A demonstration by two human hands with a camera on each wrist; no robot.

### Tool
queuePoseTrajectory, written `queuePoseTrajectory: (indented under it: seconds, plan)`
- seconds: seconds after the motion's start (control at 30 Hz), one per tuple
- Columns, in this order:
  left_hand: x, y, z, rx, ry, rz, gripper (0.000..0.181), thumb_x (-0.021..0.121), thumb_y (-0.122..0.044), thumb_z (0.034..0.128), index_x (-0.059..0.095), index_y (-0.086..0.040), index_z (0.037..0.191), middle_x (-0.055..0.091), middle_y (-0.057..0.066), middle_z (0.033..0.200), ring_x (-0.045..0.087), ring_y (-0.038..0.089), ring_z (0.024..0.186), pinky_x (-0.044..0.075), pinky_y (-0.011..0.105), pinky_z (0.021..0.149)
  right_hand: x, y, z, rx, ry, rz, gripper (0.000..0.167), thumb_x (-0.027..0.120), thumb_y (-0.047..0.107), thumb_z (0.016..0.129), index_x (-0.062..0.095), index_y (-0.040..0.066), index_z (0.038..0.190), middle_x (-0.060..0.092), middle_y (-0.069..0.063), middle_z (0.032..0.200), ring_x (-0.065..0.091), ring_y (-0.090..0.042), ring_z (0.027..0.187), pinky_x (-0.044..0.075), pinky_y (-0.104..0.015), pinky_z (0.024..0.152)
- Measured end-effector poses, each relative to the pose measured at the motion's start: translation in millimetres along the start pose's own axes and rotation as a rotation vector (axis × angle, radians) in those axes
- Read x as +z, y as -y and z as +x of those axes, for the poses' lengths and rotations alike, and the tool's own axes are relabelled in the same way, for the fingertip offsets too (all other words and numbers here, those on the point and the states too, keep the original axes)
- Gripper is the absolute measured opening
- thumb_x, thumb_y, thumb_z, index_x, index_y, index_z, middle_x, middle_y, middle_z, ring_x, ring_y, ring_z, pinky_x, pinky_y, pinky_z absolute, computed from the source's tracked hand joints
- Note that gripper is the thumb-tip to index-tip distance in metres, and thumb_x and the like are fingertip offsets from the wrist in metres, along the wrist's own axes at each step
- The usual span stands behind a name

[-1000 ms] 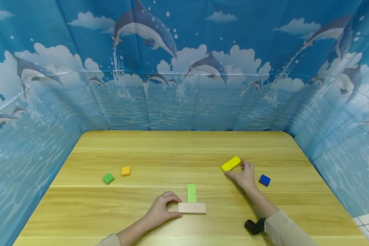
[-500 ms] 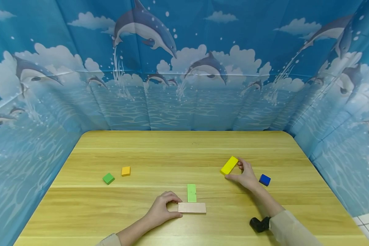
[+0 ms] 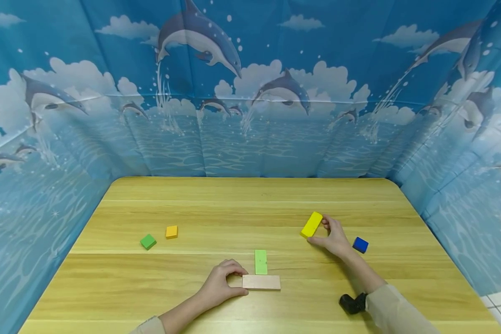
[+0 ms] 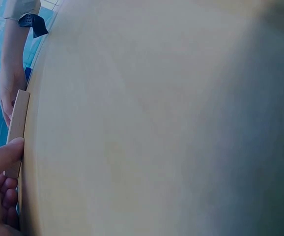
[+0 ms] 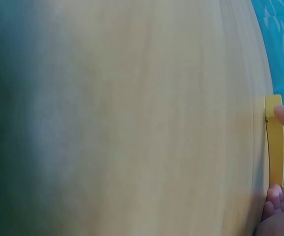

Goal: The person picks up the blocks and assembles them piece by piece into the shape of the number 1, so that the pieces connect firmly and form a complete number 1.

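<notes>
In the head view my left hand [image 3: 221, 284] pinches the left end of a plain wooden block [image 3: 261, 282], thumb on the near side and fingers on the far side. A light green block [image 3: 260, 262] lies just beyond it, its near end at the wooden block's far edge. Farther to the right, my right hand [image 3: 333, 237] grips a yellow block [image 3: 311, 225] lengthwise between thumb and fingers; the block slants on the table. The right wrist view shows the thumb on one end of the yellow block [image 5: 275, 142] and fingertips at the other.
A blue block [image 3: 360, 245] lies right of my right hand. On the left side of the table [image 3: 217, 199] are a green block [image 3: 148, 241] and an orange block [image 3: 171, 232]. A dolphin-print curtain [image 3: 250, 134] borders the table. A black device [image 3: 352, 304] sits at my right wrist.
My right hand has turned the yellow block to a steeper slant and brought it slightly toward me, mostly in the first half second. The left hand and the wooden block stay put.
</notes>
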State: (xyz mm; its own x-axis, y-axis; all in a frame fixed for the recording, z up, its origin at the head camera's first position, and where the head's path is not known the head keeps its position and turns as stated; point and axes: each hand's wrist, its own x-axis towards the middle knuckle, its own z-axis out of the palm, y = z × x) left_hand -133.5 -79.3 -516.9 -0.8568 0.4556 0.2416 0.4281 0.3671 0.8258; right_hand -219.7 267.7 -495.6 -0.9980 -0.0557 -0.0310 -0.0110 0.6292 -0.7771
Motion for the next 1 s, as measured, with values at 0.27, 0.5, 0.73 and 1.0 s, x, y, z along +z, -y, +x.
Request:
queuePoseTrajectory:
  seconds: [0.27,0.5,0.73,1.0]
  plan:
    - [-0.5,-0.5,0.6,-0.001,0.005,0.003,0.033,0.082,-0.017,0.0634,0.068,-0.015,0.093,0.06,-0.012,0.09,0.051,0.005,0.086,0.046,0.023,0.078,-2,-1,2.0,-0.023,0.045,0.028,0.09,0.077,0.022,0.073,0.023,-0.011,0.136,0.033,-0.025,0.122,0.035,-0.036,0.109,0.032,-0.052,0.097]
    - [0.4,0.7,0.6,0.014,0.004,-0.005,0.034,0.083,-0.017,0.063,0.068,-0.014,0.093,0.061,-0.011,0.091,0.052,0.005,0.086,0.046,0.023,0.078,-1,-3,2.2,-0.042,0.043,0.053,0.088,0.078,0.018,0.072,0.023,-0.011,0.135,0.033,-0.023,0.12,0.035,-0.035,0.108,0.031,-0.05,0.098]
    - [-0.2,1.9,1.3,0.016,0.004,-0.003,0.034,0.083,-0.018,0.0628,0.068,-0.014,0.093,0.061,-0.011,0.091,0.052,0.005,0.086,0.046,0.024,0.078,2,5,2.9,-0.088,0.04,0.061,0.088,0.079,0.016,0.07,0.024,-0.012,0.134,0.035,-0.023,0.117,0.037,-0.034,0.106,0.032,-0.051,0.098]
    - [-2.2,1.8,2.2,0.015,0.008,-0.006,0.034,0.082,-0.018,0.0636,0.068,-0.014,0.094,0.061,-0.011,0.091,0.052,0.006,0.086,0.046,0.024,0.078,12,17,14.7,-0.148,0.093,0.111,0.089,0.078,0.014,0.071,0.023,-0.009,0.136,0.034,-0.022,0.12,0.037,-0.034,0.108,0.031,-0.051,0.098]
